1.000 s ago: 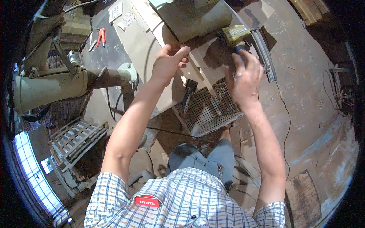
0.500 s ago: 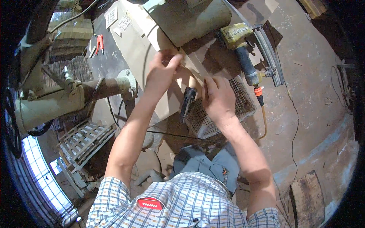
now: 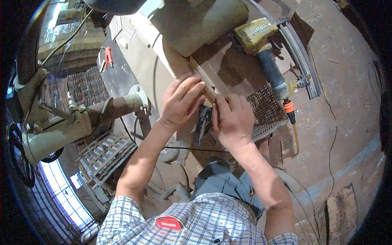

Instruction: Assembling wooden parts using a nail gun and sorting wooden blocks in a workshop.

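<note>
A thin wooden strip (image 3: 206,81) lies slantwise along the edge of the pale board (image 3: 141,57). My left hand (image 3: 183,100) is closed on it, fingers bent together over its edge. At its near end my right hand (image 3: 233,120) pinches the strip, fingers curled and thumb underneath. My fingers hide part of the strip. Between my hands, lower down, a black bar-like object (image 3: 202,120) shows; its kind is unclear. To the right of my right hand stands a perforated plastic basket (image 3: 272,130), partly covered by that hand.
A yellow and black air nail gun (image 3: 267,61) with an orange-collared hose fitting lies at the right. Beyond my hands is a large greenish machine cylinder (image 3: 200,24). A machine arm (image 3: 110,104) juts in from the left, near a red air blow gun (image 3: 108,57).
My left hand has come nearer and closed over the strip, its fingers and thumb having been spread. My right hand stays at the strip's near end. The view has shifted slightly.
</note>
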{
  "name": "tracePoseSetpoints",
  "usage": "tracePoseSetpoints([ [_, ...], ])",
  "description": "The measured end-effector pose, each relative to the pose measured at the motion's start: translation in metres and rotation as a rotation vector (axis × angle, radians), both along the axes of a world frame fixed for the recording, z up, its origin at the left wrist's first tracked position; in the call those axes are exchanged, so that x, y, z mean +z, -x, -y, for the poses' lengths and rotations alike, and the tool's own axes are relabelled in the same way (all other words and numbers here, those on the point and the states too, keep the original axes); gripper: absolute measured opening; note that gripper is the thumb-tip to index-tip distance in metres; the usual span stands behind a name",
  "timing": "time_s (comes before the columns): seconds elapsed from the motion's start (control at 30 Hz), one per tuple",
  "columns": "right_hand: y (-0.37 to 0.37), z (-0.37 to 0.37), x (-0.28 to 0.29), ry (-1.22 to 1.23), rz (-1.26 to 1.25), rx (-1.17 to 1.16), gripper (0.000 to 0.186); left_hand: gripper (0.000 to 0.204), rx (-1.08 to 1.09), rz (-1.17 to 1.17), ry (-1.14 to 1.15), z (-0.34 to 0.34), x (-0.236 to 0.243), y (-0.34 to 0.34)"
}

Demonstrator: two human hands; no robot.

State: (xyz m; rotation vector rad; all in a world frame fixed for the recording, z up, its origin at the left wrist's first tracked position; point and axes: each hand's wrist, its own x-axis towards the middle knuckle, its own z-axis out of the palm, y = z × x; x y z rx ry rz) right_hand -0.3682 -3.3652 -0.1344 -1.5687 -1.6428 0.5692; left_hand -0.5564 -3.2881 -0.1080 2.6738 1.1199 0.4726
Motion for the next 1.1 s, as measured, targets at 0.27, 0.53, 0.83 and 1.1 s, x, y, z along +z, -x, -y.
tracePoseSetpoints([
  [0.27, -0.002, -0.002, 0.007, 0.062, -0.039, 0.022, 0.024, 0.042, 0.025, -0.056, -0.037, -0.002, -0.006, -0.002],
  [0.53, -0.003, -0.004, 0.008, 0.115, -0.067, 0.043, 0.023, 0.04, 0.003, -0.04, -0.07, -0.004, -0.01, -0.003],
  [0.83, -0.002, -0.004, 0.001, 0.131, -0.121, 0.018, 0.022, 0.043, -0.076, -0.004, -0.155, -0.006, -0.026, 0.005],
  [1.1, -0.003, -0.005, 0.0, 0.15, -0.14, 0.043, 0.025, 0.049, -0.083, 0.041, -0.089, -0.006, -0.035, 0.012],
])
